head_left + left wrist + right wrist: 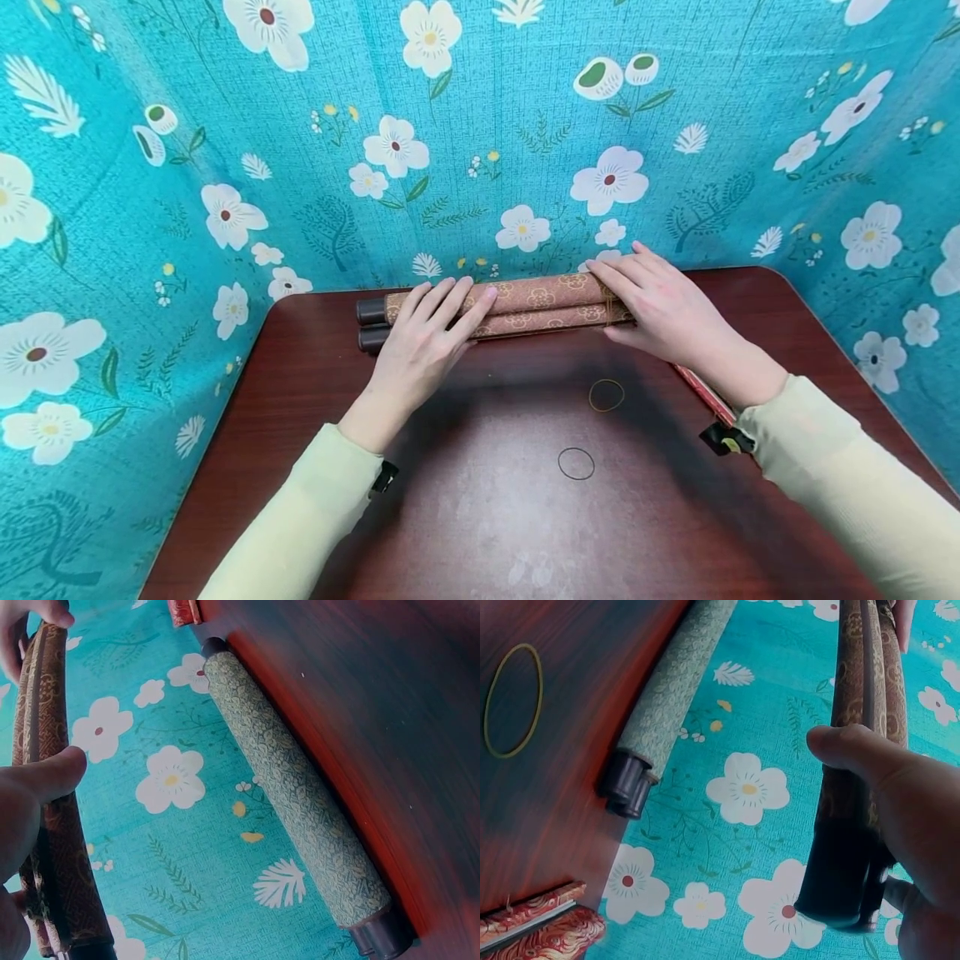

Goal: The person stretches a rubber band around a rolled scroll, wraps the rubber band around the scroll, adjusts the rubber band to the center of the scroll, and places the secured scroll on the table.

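Brown scrolls (546,292), gripped, right ends hidden (head view)

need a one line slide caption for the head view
Left hand and right hand hold two patterned rolls over a dark red table, two thin loops lying nearer.

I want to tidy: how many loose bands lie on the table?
2: yellow band near the right hand, dark band nearer the head camera; others may be hidden.
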The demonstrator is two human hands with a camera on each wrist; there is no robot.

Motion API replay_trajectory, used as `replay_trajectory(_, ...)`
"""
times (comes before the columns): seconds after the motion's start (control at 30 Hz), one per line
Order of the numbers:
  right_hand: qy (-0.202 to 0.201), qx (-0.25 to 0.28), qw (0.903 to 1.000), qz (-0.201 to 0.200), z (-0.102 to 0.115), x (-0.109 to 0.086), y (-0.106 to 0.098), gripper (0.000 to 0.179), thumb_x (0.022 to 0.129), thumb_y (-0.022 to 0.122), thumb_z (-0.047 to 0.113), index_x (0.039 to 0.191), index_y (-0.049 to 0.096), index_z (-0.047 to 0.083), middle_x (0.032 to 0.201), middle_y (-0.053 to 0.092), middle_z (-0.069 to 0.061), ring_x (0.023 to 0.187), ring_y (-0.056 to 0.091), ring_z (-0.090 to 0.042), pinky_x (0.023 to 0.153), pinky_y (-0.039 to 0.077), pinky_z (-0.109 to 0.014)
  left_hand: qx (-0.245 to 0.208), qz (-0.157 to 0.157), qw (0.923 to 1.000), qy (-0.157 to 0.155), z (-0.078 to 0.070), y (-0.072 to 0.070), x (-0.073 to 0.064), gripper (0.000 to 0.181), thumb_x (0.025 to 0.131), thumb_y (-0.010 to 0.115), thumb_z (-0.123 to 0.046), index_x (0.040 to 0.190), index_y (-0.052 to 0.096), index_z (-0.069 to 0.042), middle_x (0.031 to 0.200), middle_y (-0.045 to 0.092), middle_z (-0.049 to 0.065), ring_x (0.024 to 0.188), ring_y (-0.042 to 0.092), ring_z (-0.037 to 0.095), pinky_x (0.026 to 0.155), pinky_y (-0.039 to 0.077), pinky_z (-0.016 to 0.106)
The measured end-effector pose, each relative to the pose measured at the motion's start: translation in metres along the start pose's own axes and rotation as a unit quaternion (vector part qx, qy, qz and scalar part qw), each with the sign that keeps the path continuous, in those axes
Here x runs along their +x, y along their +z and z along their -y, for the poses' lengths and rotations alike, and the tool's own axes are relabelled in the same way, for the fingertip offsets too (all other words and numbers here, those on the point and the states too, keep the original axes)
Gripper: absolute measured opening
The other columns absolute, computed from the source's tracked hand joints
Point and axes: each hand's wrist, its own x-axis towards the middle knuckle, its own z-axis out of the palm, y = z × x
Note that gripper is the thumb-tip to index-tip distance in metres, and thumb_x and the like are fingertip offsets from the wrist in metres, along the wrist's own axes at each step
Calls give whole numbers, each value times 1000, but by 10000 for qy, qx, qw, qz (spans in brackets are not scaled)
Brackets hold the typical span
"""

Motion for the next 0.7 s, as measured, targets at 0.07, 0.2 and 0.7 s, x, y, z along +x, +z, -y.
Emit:
replay_trajectory(0.07, 30, -13, 10000, 2, 1, 1, 0, 92, 69, 100, 14, 146, 55, -7, 134, 63, -26, 117, 61, -47, 120, 37, -65, -21, -36, 10000, -2, -2, 0, 1, 74, 86, 92, -16, 152, 59, -13, 143, 64, 19, 129, 61, 38, 110, 48, 57)
replay_trajectory(0.2, 52, -9, 10000, -49, 2, 0, 0, 94, 69, 101, 15, 148, 55, -7, 135, 63, -25, 119, 62, -46, 122, 34, -63, -43, -171, 9998, -10, -3, 0, 2, 72, 87, 91, -16, 152, 60, -13, 142, 64, 19, 128, 62, 39, 109, 50, 57)
replay_trajectory(0.7, 555, -342, 9978, -85, -4, -18, -5, 97, 67, 98, 22, 151, 54, 0, 129, 67, -23, 122, 60, -44, 129, 24, -59, 345, -458, 9982, 150, -10, 6, 2, 49, 105, 69, -11, 152, 59, -12, 142, 65, 17, 127, 64, 36, 109, 50, 54)
